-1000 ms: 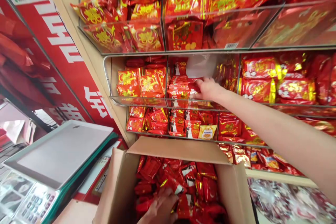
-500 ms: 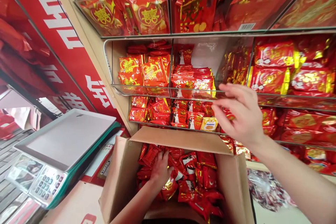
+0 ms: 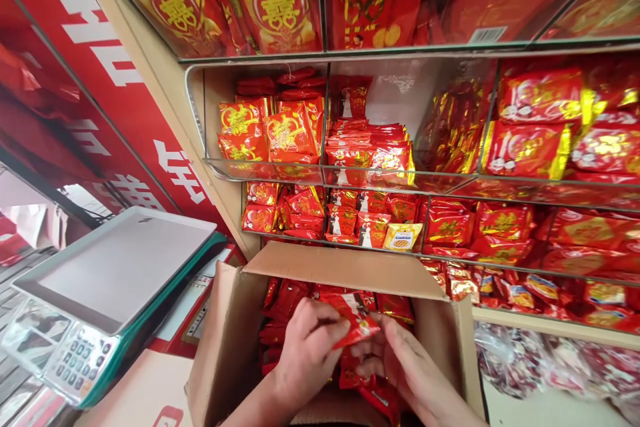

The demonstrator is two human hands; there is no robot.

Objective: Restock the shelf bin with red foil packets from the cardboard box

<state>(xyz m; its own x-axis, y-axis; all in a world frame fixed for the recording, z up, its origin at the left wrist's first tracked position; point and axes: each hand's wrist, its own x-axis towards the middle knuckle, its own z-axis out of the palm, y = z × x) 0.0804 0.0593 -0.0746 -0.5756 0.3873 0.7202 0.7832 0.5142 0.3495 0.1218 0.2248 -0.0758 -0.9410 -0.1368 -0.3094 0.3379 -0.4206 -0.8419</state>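
Observation:
My left hand [image 3: 313, 340] is closed on a red snack packet [image 3: 355, 317], pinching its left end above an open cardboard box [image 3: 340, 267]. My right hand [image 3: 400, 353] is at the packet's right end, its fingers bent around the edge and partly under it. The packet has a dark and white picture on its front and lies tilted between both hands. Beneath them, the box holds many similar red packets [image 3: 285, 300], partly hidden by my hands.
Behind the box stand shelves with clear fronts [image 3: 400, 180], filled with red and gold packets. A yellow cookie packet [image 3: 403, 236] sits on a lower shelf. At left is a weighing scale [image 3: 120, 267]. Clear bags of dark red sweets [image 3: 515, 353] lie at right.
My right hand has come down from the middle shelf to the box. My left hand has lifted a red packet from the pile, and both hands now meet at it.

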